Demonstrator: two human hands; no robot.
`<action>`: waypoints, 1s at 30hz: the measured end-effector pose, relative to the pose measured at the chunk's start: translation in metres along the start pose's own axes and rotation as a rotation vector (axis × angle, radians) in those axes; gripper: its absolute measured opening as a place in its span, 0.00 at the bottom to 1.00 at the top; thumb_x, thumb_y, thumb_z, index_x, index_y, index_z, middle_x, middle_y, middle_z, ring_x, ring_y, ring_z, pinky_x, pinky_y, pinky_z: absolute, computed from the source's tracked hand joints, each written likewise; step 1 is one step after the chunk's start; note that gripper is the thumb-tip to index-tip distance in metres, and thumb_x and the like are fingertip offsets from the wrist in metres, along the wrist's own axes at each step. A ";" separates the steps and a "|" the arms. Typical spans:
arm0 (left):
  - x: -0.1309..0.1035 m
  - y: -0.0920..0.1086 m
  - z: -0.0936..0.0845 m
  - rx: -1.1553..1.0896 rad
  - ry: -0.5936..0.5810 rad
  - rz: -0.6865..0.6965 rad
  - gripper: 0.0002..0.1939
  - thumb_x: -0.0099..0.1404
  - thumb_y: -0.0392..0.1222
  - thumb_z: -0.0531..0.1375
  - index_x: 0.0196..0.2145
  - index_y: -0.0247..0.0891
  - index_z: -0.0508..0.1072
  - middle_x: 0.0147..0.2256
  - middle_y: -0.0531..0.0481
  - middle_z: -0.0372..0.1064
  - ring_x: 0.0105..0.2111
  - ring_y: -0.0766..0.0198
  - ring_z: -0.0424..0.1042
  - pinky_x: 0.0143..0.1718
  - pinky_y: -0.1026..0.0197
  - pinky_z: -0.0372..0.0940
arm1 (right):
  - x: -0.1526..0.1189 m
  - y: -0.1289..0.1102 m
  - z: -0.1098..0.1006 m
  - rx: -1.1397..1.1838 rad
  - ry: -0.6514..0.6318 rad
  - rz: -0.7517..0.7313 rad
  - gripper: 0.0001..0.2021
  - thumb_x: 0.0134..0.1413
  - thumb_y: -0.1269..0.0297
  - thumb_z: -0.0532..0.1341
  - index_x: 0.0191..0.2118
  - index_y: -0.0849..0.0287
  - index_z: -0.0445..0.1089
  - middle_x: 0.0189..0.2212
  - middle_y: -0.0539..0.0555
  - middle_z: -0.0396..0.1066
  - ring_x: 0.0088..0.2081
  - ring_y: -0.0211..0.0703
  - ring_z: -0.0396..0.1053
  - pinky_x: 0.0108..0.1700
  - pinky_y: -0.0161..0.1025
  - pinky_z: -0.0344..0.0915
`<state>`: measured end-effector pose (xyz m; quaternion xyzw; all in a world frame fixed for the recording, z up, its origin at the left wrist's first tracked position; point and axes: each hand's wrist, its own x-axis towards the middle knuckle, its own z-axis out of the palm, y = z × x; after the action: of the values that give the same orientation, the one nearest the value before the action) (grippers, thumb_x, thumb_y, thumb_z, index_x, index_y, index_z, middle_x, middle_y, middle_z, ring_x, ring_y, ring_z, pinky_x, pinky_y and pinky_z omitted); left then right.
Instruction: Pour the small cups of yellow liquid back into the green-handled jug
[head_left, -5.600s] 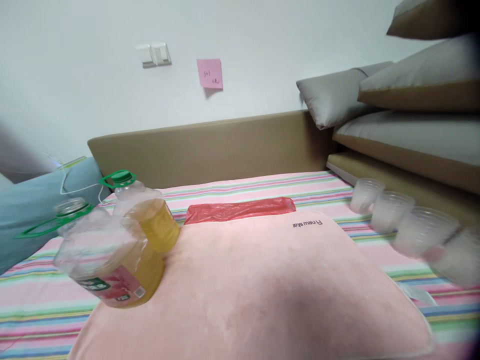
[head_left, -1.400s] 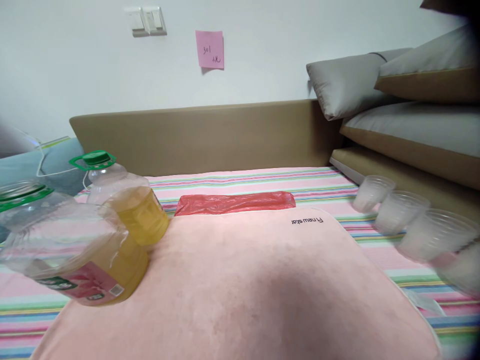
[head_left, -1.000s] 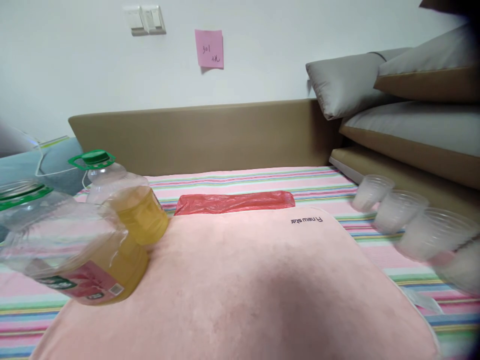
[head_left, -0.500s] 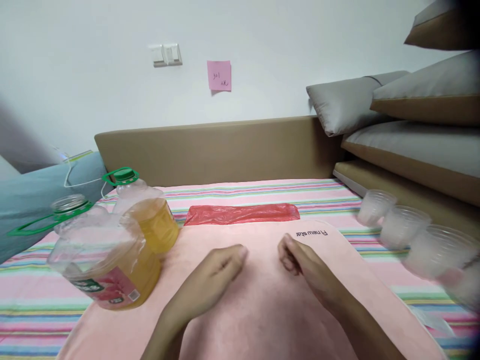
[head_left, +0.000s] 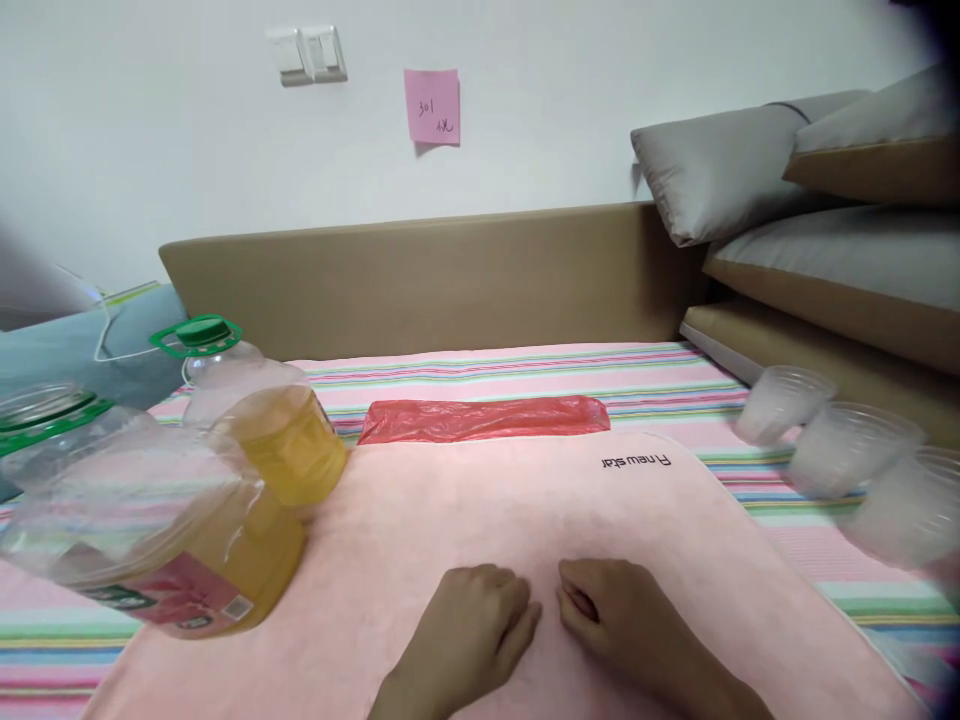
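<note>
My left hand (head_left: 472, 632) rests loosely closed over the pink cloth (head_left: 420, 510), its fingers curled and nothing showing in them. Beside it, a small gap apart, my right hand (head_left: 619, 620) is curled into a loose fist, also with nothing visible inside. To the left stands a large clear jug (head_left: 172, 530) without a cap, partly filled with yellow liquid. Behind it is a second jug (head_left: 277, 425) of yellow liquid, with a green cap and handle. Beyond the cloth's far edge lies a folded red plastic bag (head_left: 484, 420).
Several clear plastic cups (head_left: 855, 450) line the right side on a striped sheet (head_left: 465, 362). Grey and brown cushions (head_left: 847, 245) are stacked at the back right, by a brown headboard (head_left: 420, 285). A pink note (head_left: 433, 107) and a light switch (head_left: 307, 55) are on the wall.
Both hands have moved nearer to me and closer together, turning knuckles up. The view has shifted, so the jugs appear further left and the cups further right.
</note>
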<state>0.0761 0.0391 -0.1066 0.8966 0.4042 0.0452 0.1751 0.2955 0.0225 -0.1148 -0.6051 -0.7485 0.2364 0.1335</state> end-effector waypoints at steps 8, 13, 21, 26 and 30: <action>-0.003 0.005 -0.002 0.034 -0.010 -0.059 0.14 0.80 0.44 0.53 0.35 0.41 0.68 0.38 0.46 0.78 0.39 0.51 0.77 0.36 0.52 0.60 | -0.002 -0.007 0.001 -0.107 -0.028 0.042 0.16 0.61 0.70 0.57 0.26 0.55 0.50 0.22 0.46 0.59 0.27 0.38 0.53 0.32 0.42 0.43; -0.003 0.007 -0.001 0.036 0.004 -0.072 0.14 0.80 0.44 0.54 0.35 0.40 0.69 0.39 0.45 0.78 0.40 0.50 0.78 0.37 0.51 0.60 | -0.003 -0.011 0.000 -0.104 -0.008 0.055 0.16 0.62 0.70 0.57 0.26 0.55 0.48 0.23 0.46 0.58 0.27 0.38 0.52 0.33 0.42 0.44; -0.003 0.008 -0.006 0.033 -0.003 -0.072 0.16 0.81 0.44 0.54 0.35 0.39 0.71 0.38 0.46 0.79 0.39 0.51 0.78 0.37 0.52 0.61 | -0.004 -0.008 0.001 -0.123 -0.002 0.041 0.16 0.63 0.70 0.56 0.26 0.55 0.49 0.23 0.46 0.60 0.27 0.39 0.53 0.33 0.42 0.44; -0.004 0.008 -0.010 0.040 0.003 -0.058 0.18 0.83 0.46 0.51 0.35 0.39 0.72 0.38 0.45 0.78 0.39 0.51 0.78 0.37 0.52 0.60 | -0.002 0.000 0.005 -0.051 0.113 0.036 0.16 0.66 0.66 0.54 0.27 0.54 0.48 0.23 0.47 0.60 0.27 0.39 0.54 0.32 0.41 0.45; -0.005 0.008 -0.010 0.019 0.035 0.009 0.19 0.83 0.47 0.51 0.34 0.40 0.69 0.36 0.46 0.77 0.36 0.53 0.76 0.37 0.53 0.57 | 0.000 0.003 0.003 0.078 0.229 -0.025 0.17 0.68 0.59 0.53 0.27 0.53 0.49 0.22 0.47 0.57 0.25 0.40 0.53 0.32 0.41 0.46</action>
<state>0.0760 0.0328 -0.0940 0.8991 0.4036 0.0579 0.1595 0.2971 0.0222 -0.1187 -0.6128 -0.7262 0.1931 0.2444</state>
